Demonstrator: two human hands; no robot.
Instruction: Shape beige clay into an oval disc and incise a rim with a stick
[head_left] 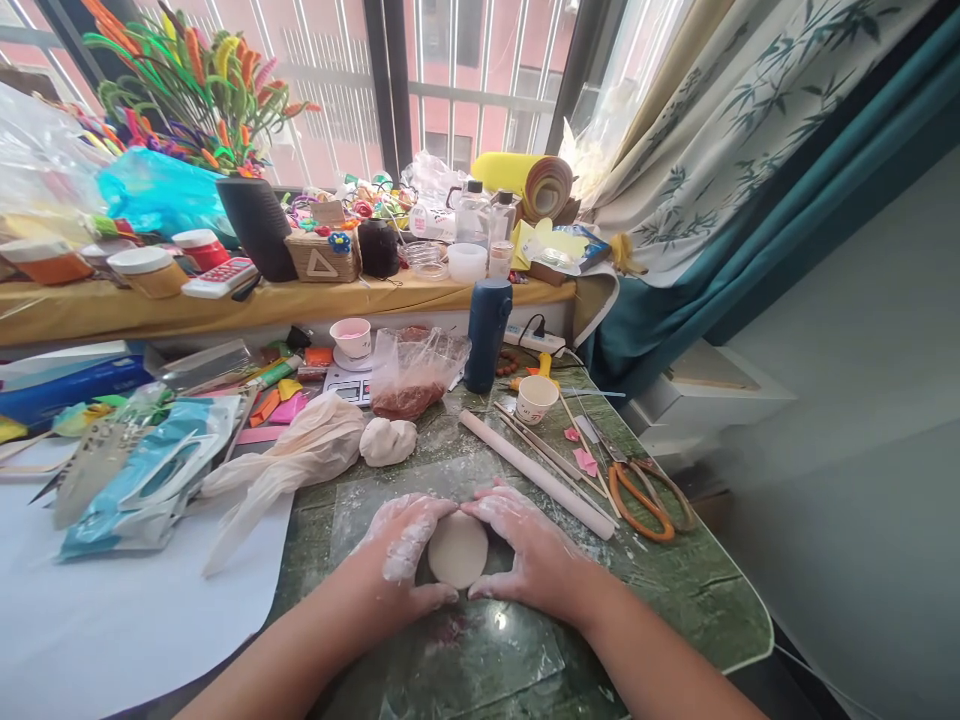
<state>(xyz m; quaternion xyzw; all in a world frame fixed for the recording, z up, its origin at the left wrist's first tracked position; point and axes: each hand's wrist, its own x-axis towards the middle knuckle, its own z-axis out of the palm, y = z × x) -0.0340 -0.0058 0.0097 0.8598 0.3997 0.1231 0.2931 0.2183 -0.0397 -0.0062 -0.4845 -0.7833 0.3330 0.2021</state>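
Disc (458, 551) of off-white, dough-like material, flat and round, lies on a clear plastic sheet (427, 478) on a dark green, marbled counter (697, 610), framed by both hands. The left hand (409, 545) and the right hand (517, 548), smeared with white powder, curve round it from either side, each with thumb and fingers parted. Their forefingers nearly meet at the far rim, and their thumb tips stand near each other at the near rim; how firmly they press cannot be told.

Just beyond the right hand, a long, pale pink rod (536, 472) lies slantwise beside some thin wooden sticks (589, 455). Farther right are scissors with orange handles (641, 500), and a small white paper cup (537, 398) stands behind the sticks.

Beyond the left hand sits a rounded white lump (388, 441), touching a crumpled, translucent plastic bag (319, 440). Behind these stand a clear bag of reddish-brown material (411, 380) and a dark blue bottle (486, 340). On the left, a teal-and-white packet (150, 485) rests on a large white sheet (180, 620).
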